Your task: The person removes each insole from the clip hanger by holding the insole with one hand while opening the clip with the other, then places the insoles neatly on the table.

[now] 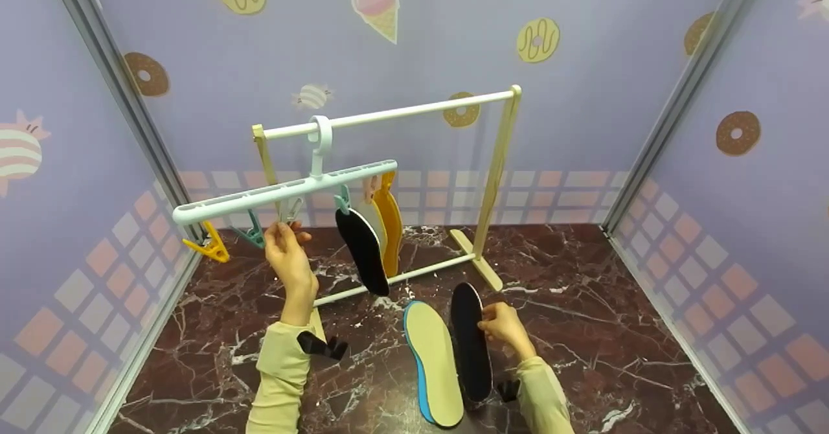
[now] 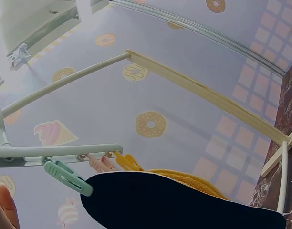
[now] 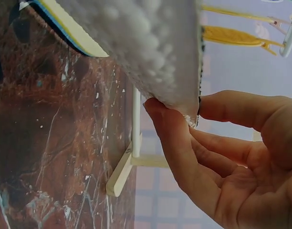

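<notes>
My right hand (image 1: 505, 327) pinches a black insole (image 1: 469, 350) by its edge, thumb on one face and fingers on the other. Its fuzzy white underside (image 3: 155, 47) faces the right wrist camera. Raised under the pale hanger bar (image 1: 259, 195), my left hand (image 1: 289, 252) grips a whitish clip (image 1: 295, 208) between thumb and fingers. Further right along the bar, a green clip (image 2: 67, 177) holds another black insole (image 1: 363, 252). Behind it hang a light insole (image 1: 374, 217) from a pink clip (image 2: 100, 163) and a yellow insole (image 1: 390, 227) from an orange clip (image 2: 130, 161).
A beige insole with blue edging (image 1: 432, 363) lies on the dark marbled table (image 1: 602, 330), left of the held one. The hanger hooks over a rack's white rail (image 1: 414, 111). Yellow (image 1: 210, 246) and teal (image 1: 252, 230) clips dangle left of my left hand.
</notes>
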Demonstrator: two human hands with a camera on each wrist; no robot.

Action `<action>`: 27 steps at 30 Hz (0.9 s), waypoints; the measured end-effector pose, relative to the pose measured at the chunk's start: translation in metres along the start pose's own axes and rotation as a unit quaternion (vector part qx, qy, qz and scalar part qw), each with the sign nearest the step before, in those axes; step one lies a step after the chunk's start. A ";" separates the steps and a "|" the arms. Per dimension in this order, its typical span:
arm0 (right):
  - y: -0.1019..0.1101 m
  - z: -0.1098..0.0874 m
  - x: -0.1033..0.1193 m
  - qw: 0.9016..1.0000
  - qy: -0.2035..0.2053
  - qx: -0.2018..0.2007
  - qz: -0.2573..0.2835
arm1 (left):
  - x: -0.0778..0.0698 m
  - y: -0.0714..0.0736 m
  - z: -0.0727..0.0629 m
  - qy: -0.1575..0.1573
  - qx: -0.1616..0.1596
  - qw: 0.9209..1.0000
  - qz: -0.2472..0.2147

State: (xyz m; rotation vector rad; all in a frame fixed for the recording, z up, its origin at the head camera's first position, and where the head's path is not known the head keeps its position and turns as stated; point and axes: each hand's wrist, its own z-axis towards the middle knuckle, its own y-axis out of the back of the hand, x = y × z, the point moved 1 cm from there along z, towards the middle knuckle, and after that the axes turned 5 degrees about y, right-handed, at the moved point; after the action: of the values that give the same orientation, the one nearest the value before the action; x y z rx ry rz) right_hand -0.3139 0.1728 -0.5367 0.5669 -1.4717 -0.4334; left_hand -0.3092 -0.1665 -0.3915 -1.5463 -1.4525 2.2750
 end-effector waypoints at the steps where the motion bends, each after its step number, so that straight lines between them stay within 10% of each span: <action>1: 0.001 0.000 -0.001 1.000 0.001 0.000 -0.002 | 0.000 0.000 0.000 0.001 0.000 1.000 0.000; 7: 0.002 0.001 -0.013 1.000 0.005 0.013 -0.011 | 0.002 0.000 0.001 -0.002 -0.003 1.000 0.004; 17: -0.035 0.068 -0.153 0.991 0.123 0.056 0.001 | 0.003 -0.002 0.001 -0.002 -0.012 1.000 -0.001; 24: -0.049 0.084 -0.191 0.995 0.071 0.071 -0.016 | 0.005 0.000 0.001 0.008 -0.024 0.999 0.028; 27: -0.051 0.087 -0.202 0.992 0.109 0.061 -0.017 | 0.005 0.000 0.001 0.009 -0.026 0.999 0.038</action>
State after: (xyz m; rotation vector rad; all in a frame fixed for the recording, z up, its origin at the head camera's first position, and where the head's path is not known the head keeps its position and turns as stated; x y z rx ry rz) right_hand -0.4098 0.2445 -0.7284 0.7138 -1.2851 -0.2989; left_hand -0.3124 -0.1645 -0.3955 -1.6589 -1.4852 2.2761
